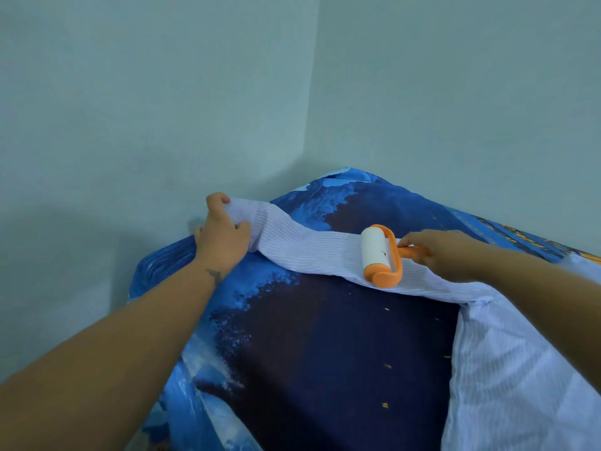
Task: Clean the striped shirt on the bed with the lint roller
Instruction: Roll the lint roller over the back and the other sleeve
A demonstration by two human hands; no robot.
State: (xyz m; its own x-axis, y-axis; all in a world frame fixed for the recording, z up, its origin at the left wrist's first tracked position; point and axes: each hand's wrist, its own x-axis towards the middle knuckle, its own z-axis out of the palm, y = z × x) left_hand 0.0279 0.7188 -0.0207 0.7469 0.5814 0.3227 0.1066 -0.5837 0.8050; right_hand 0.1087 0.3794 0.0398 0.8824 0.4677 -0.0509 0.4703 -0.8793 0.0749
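A white shirt with fine stripes (507, 379) lies on the bed, its body at the lower right and one sleeve (312, 252) stretched out to the left. My left hand (222, 232) grips the sleeve's cuff end and holds it slightly raised and taut. My right hand (435, 252) is closed on the orange handle of the lint roller (379, 255). Its white roll rests on the sleeve, about midway along it.
The bed (325, 353) has a dark blue and light blue patterned cover and sits in a corner. Pale green walls (162, 109) stand close behind and to the left. The bed's left edge drops off beside my left forearm.
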